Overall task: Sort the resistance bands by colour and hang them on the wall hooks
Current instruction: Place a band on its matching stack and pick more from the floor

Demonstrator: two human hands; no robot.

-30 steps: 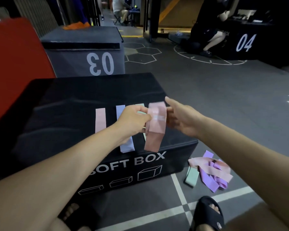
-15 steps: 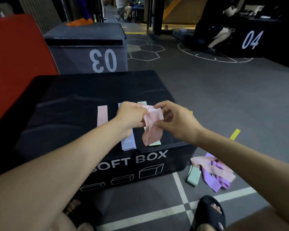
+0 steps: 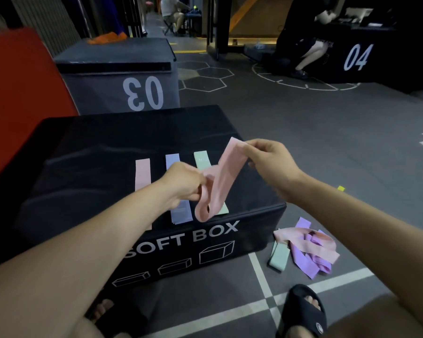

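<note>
My left hand (image 3: 183, 182) and right hand (image 3: 266, 159) pinch the pink band (image 3: 226, 176) between them. It hangs above the soft box (image 3: 108, 147) — over the green band (image 3: 202, 161).

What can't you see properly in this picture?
- Wall hooks: none appear in the head view.
- Lilac band on the box: its middle is hidden behind the left hand.
- Green band: partly covered by the pink band held by both hands; right hand.
- Floor pile: tangled, so no count.
</note>
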